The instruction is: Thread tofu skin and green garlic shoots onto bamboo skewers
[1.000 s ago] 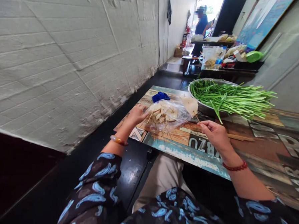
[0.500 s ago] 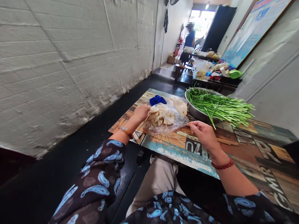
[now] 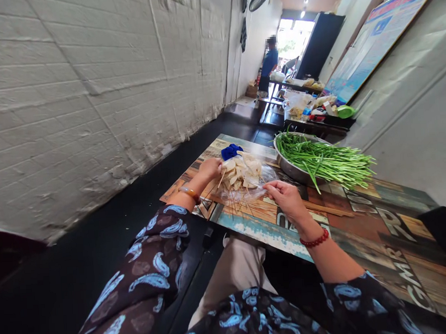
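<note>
Pale, flat food pieces on thin wooden skewers lie piled on a clear plastic bag (image 3: 270, 173) on the patterned table (image 3: 248, 225). My left hand (image 3: 210, 168) is closed at the left side of the pile (image 3: 241, 172), near a skewer; what its fingers hold is partly hidden. To the right of the pile, my right hand (image 3: 284, 194) is closed in a pinch at the bag's edge; what is between its fingertips is too small to make out. Skewer ends stick out toward the table's front edge. Behind the pile sits a blue cloth (image 3: 231, 151).
A metal bowl (image 3: 296, 170) heaped with long green stalks (image 3: 329, 159) stands right of the pile. Loose wooden sticks (image 3: 328, 208) lie in front of it. Farther back are a cluttered table with a green bowl (image 3: 345, 111) and a standing person (image 3: 270, 62).
My right hand has moved left, closer to the pile. The large pale piece that stood raised at the pile's right is now down on the pile. The view has shifted slightly.
</note>
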Motion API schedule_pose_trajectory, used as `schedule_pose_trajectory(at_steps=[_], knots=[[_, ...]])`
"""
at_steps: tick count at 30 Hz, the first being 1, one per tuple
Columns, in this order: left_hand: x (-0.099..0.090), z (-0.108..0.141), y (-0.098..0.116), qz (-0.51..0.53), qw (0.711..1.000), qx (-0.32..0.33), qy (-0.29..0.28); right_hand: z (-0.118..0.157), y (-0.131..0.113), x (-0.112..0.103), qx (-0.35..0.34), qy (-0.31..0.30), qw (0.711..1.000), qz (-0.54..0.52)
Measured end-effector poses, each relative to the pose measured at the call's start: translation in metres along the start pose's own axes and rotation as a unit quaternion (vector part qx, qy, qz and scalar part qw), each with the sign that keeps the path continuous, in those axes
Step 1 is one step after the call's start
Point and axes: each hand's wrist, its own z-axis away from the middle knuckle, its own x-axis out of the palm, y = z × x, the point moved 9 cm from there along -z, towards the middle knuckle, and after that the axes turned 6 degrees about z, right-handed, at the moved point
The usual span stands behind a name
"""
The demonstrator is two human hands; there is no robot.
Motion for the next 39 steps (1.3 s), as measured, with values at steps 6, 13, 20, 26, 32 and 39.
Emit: schedule_pose_trajectory(at_steps=[6,13,20,26,32,39], knots=[[-0.013,-0.004,-0.003,0.017,0.997,-0.025,0.066,-0.003,0.001,0.002,-0.016,-0.008,1.000,0.014],[-0.025,-0.003,0.006,0.061,0.992,-0.011,0.111,0.001,0.010,0.024,-0.014,-0.091,0.995,0.042],[-0.035,0.001,0.017,0.088,0.987,0.001,0.138,-0.015,0.020,0.039,0.001,-0.087,0.993,0.081],[-0.028,0.013,0.012,0.094,0.986,-0.009,0.135,-0.042,0.030,0.042,0.000,-0.039,0.984,0.176],[-0.022,0.016,0.010,0.100,0.987,-0.008,0.124,-0.061,0.031,0.049,0.009,-0.020,0.977,0.210],[-0.017,0.020,0.008,0.113,0.986,-0.008,0.122,-0.070,0.023,0.074,0.014,-0.047,0.971,0.234]])
